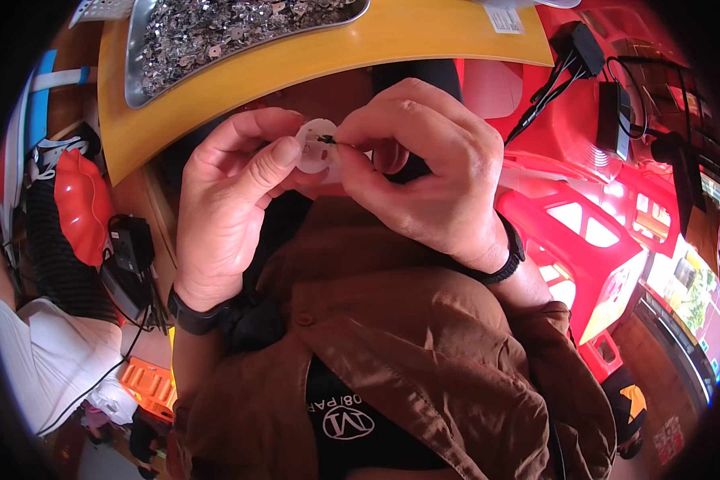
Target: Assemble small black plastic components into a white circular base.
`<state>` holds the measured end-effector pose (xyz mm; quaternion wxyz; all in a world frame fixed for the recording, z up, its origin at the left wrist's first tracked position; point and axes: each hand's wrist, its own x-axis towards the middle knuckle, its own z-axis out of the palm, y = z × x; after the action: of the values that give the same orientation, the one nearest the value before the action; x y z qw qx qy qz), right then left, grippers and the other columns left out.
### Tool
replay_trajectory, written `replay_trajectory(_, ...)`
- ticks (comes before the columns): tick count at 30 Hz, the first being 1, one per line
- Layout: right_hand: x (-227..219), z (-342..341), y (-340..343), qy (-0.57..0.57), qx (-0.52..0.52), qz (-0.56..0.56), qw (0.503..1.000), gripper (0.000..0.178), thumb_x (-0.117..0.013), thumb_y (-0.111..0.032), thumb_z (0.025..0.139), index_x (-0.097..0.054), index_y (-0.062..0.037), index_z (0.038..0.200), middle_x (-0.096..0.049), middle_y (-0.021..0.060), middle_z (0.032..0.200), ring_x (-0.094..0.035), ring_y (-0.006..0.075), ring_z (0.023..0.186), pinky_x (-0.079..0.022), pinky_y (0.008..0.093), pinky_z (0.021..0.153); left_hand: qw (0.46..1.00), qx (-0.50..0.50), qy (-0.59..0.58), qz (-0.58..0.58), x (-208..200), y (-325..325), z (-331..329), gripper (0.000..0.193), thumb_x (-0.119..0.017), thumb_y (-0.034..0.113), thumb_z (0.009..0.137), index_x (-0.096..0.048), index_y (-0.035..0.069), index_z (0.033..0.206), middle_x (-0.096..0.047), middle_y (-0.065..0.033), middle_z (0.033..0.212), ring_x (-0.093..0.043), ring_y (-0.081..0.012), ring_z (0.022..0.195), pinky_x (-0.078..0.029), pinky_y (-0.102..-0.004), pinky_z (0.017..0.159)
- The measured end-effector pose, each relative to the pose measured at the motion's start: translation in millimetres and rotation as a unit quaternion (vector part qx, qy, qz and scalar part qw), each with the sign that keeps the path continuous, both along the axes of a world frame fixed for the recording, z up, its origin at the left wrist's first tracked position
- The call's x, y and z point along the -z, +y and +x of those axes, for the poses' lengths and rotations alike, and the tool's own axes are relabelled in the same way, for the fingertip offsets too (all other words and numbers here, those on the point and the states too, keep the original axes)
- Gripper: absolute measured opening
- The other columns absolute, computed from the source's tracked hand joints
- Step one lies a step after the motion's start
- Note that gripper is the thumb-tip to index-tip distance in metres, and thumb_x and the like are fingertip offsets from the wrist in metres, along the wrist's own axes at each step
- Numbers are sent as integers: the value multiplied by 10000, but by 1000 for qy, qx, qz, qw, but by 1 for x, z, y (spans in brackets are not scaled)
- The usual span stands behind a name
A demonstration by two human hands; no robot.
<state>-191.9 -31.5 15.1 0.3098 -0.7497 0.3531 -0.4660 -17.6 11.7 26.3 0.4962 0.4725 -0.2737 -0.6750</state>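
Between my hands, just off the table's near edge, is a small round white plastic disc (pixel 315 160) with slots in it. My left hand (pixel 230 188) pinches the disc by its left side between thumb and fingers. At the disc's upper right face, my right hand (pixel 428 160) pinches a tiny dark piece (pixel 327 139) between thumb and forefinger; its exact kind is too small to tell. The dark piece touches or overlaps the disc. Both wrists wear black bands.
A metal tray (pixel 136 88) heaped with small metal pieces (pixel 216 36) stands on the yellow table (pixel 424 40). Red plastic crates (pixel 592 232) and dark cables (pixel 548 92) are at the right. A red wavy-edged object (pixel 82 206), a black power adapter (pixel 131 242) and a person in white (pixel 64 352) are at the left.
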Motion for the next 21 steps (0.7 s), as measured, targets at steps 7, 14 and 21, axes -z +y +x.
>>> replay_trajectory(7,-1,-1,0,11,6,4,1000,146,-684,47,628,-629,-36,735,-581,26,673,-535,92,527,-419,206,449,1000,3,-12,-8,-1,0,-3,218,-613,74,842,-558,-23,1029,-631,-106,930,-627,-164,840,-524,-294,754)
replay_trajectory(14,0,-1,2,18,7,19,1000,144,-687,36,627,-629,-45,731,-582,19,670,-552,92,534,-427,206,450,999,9,-43,-19,0,0,-4,211,-625,47,825,-565,-31,1012,-637,-111,923,-628,-164,835,-513,-284,747)
replay_trajectory(21,-1,-2,2,53,7,15,998,143,-684,25,627,-624,-52,732,-576,17,677,-563,93,531,-439,207,441,996,41,-72,-37,-2,1,-1,201,-625,72,828,-568,-17,999,-630,-106,951,-619,-174,859,-497,-308,788)
